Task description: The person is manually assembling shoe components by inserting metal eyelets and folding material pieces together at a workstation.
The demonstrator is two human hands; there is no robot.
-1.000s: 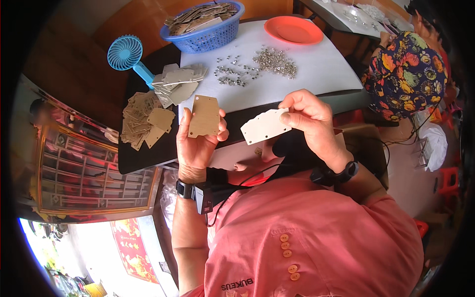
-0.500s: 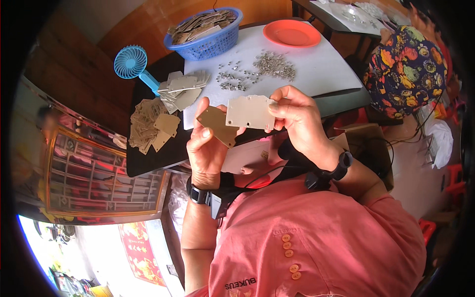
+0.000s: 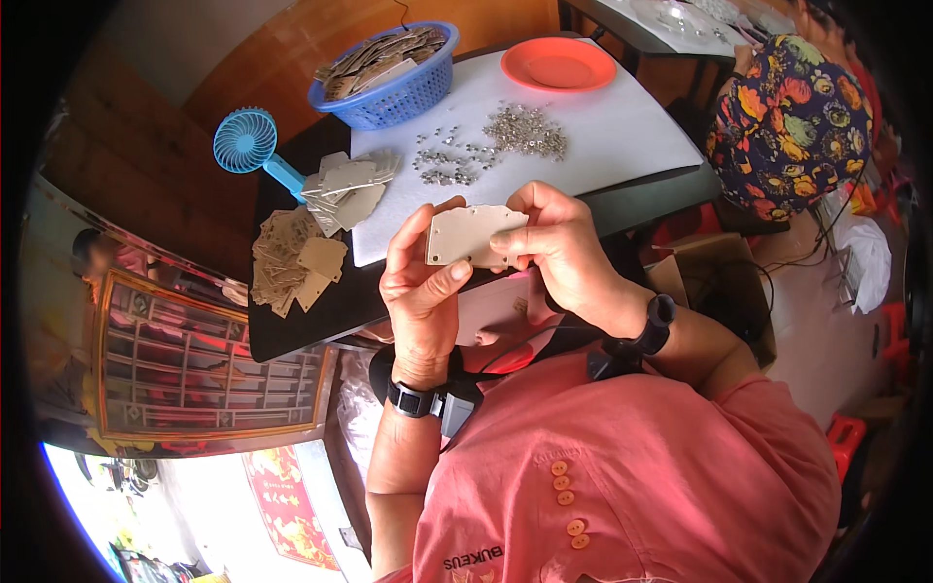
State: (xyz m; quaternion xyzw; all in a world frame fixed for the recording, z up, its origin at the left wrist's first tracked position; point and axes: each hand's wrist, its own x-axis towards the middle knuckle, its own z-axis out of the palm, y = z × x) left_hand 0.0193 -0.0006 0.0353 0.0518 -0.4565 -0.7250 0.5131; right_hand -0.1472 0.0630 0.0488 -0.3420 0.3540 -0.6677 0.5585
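Above the near edge of the table I hold a flat beige plate [image 3: 465, 231] with small holes along its lower edge and an uneven upper edge. My left hand [image 3: 420, 296] grips its left end, thumb at the lower edge and fingers behind. My right hand [image 3: 573, 248] pinches the right end, its thumb lying on the front face. The darker brown plate seen earlier no longer shows; whether it lies behind the beige one is hidden. Beyond my hands, small shiny metal pieces lie scattered [image 3: 452, 155] and heaped [image 3: 527, 131] on a white sheet [image 3: 622, 136].
Left on the dark table are a pile of pale plates [image 3: 352, 183], a pile of tan plates [image 3: 290, 260] and a blue handheld fan [image 3: 245, 141]. Farther back stand a blue basket [image 3: 389, 105] of similar pieces and an orange dish [image 3: 559, 65]. A person in floral clothing [image 3: 792, 126] is at right.
The two separate plates have come together, and only the beige one shows now. My left hand has turned and moved right to grip it; my right thumb has slid onto its face.
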